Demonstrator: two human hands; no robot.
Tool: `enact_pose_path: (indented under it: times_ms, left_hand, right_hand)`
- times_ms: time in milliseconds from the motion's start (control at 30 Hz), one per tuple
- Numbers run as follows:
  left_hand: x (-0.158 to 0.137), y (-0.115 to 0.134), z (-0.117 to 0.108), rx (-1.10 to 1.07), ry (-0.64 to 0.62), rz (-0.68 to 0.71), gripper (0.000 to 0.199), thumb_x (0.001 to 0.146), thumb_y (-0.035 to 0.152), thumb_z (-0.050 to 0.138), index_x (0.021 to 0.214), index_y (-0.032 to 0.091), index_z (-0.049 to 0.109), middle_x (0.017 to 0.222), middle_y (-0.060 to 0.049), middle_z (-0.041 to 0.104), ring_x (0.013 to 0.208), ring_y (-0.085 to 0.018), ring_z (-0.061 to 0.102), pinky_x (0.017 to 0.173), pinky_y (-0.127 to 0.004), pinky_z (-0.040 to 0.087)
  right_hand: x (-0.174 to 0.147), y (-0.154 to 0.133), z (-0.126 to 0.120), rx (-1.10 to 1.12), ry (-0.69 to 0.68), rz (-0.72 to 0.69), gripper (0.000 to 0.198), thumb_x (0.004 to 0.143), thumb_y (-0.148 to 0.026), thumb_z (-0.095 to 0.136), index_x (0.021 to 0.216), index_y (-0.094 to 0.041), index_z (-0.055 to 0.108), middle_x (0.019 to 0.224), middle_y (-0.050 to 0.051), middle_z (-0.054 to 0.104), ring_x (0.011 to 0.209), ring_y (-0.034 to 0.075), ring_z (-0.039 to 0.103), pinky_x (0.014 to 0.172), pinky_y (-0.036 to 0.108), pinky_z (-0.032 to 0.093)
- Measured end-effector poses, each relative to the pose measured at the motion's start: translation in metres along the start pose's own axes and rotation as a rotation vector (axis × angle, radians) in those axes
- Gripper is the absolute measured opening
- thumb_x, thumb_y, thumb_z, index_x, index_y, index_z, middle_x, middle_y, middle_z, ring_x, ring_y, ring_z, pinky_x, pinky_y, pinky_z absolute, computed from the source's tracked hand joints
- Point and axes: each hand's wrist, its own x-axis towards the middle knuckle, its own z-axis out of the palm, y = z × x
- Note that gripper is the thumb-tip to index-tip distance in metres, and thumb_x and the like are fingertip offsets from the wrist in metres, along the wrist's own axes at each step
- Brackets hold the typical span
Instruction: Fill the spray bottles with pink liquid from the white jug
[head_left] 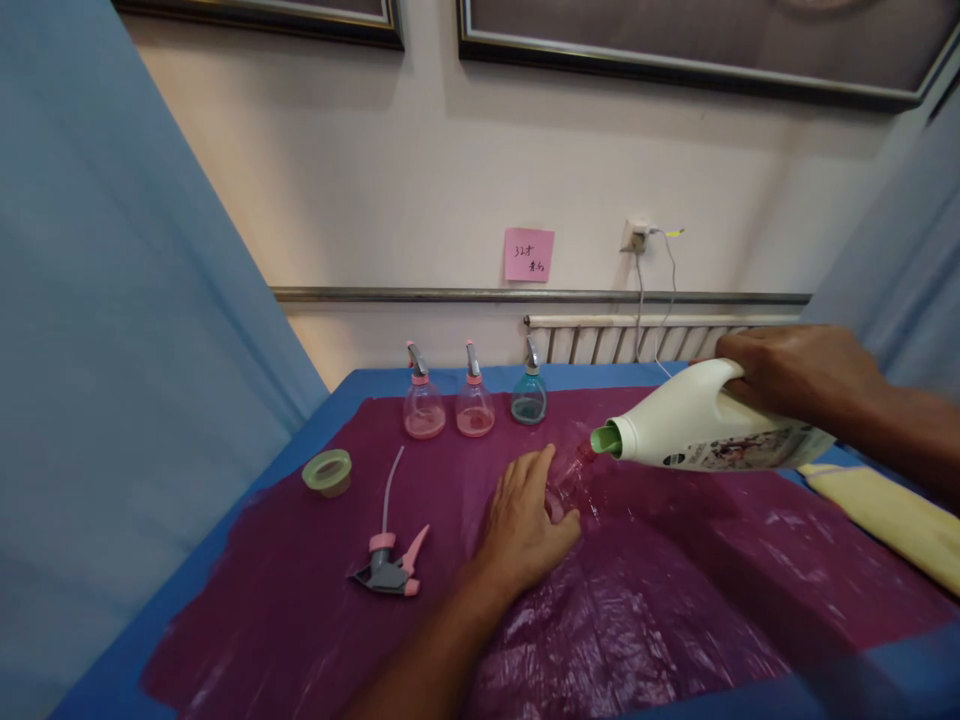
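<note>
Cream jug (694, 425), clasped in right hand (799, 370), tips toward clear bottle (576, 478) in half-curled left hand (523, 515), away from bench (343, 398) edges

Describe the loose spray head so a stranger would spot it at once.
On the blue tabletop lies a purple plastic sheet. The pink-and-grey spray head rests on it, left of the person's left hand. Unlike those on the three bottles standing behind, it lies loose, its thin tube bare.
</note>
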Motion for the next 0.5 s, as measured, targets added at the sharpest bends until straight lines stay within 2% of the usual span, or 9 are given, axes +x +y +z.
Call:
enact_pose_path:
  times_ms: [133,367,500]
  left_hand:
    - [0.000,0.000,0.000,-0.008,-0.001,-0.006,0.088,0.084,0.025,0.077,0.168,0.023,0.050,0.161,-0.013,0.062,0.149,-0.036,0.057,0.130,-0.054,0.046]
    - [0.000,-0.001,0.000,-0.020,-0.009,-0.011,0.089,0.084,0.026,0.078,0.168,0.024,0.050,0.163,-0.013,0.061,0.150,-0.035,0.056,0.131,-0.054,0.045]
    - [0.000,0.001,-0.002,-0.019,-0.020,-0.031,0.090,0.083,0.026,0.077,0.168,0.025,0.050,0.163,-0.012,0.061,0.150,-0.035,0.056,0.130,-0.054,0.045]
  right_hand:
    - [0.000,0.000,-0.001,0.002,0.027,-0.020,0.022,0.097,-0.043,0.056,0.095,-0.026,0.071,0.092,0.007,0.081,0.080,0.025,0.070,0.059,0.033,0.023]
    - [0.004,-0.003,-0.010,-0.007,-0.017,-0.007,0.016,0.093,-0.040,0.059,0.092,-0.027,0.068,0.097,0.005,0.083,0.084,0.027,0.075,0.060,0.032,0.025]
    - [0.004,-0.002,-0.010,0.024,0.008,-0.023,0.021,0.096,-0.043,0.055,0.090,-0.027,0.066,0.094,0.005,0.082,0.082,0.028,0.074,0.061,0.032,0.025]
